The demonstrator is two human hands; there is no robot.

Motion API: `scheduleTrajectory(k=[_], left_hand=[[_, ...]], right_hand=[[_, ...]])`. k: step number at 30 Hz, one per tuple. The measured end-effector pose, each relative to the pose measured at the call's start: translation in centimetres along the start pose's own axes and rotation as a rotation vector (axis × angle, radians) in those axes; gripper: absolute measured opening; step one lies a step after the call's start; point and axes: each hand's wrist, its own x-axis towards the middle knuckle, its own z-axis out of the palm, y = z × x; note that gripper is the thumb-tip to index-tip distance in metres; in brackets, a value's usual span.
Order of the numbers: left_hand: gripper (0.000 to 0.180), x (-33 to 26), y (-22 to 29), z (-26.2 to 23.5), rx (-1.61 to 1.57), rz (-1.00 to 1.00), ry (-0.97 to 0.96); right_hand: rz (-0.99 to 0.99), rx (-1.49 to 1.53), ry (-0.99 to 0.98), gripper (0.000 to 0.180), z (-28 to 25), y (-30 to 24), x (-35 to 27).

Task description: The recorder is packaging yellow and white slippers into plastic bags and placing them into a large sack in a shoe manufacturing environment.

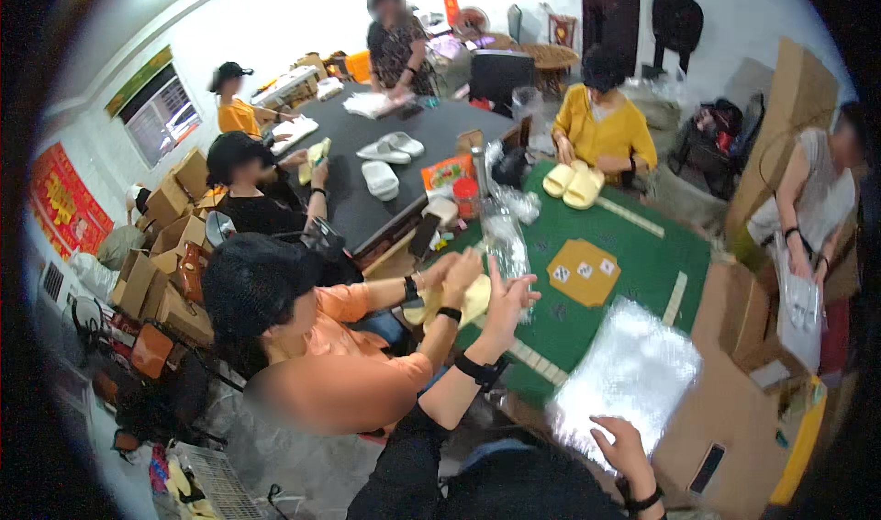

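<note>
My left hand [510, 301] is raised over the near left edge of the green table, fingers apart, with nothing visible in it. It is close to the hands of a person in orange, who holds pale yellow slippers [473, 300]. Just beyond it lies clear crinkled plastic packaging [503, 240]. My right hand [626, 448] is at the near edge of a stack of shiny clear plastic bags [629, 373], fingers apart and slightly bent. Whether its fingertips touch the bags I cannot tell.
The green table [633, 240] has rows of tiles [537, 362] along its edges. Across it, a person in yellow sits by a yellow slipper pair [574, 185]. A phone [707, 468] lies on cardboard at right. White slippers [379, 179] rest on a dark table [440, 130]; several people work around.
</note>
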Motion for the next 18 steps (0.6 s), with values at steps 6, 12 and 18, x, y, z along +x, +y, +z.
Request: scheduleTrajectory(k=[6, 12, 18], left_hand=[[0.074, 11.3, 1.3, -18.2, 0.018, 0.157, -0.334], [0.075, 9.8, 9.8, -6.9, 0.248, 0.002, 0.245], [0.075, 12.9, 10.9, -10.3, -0.134, -0.2, 0.124]], right_hand=[[0.063, 0.126, -0.05, 0.026, 0.3, 3.0, 1.9], [0.221, 0.191, -0.03, 0.031, 0.3, 5.9, 2.6], [0.275, 0.262, -0.095, 0.033, 2.2, 7.6, 2.6]])
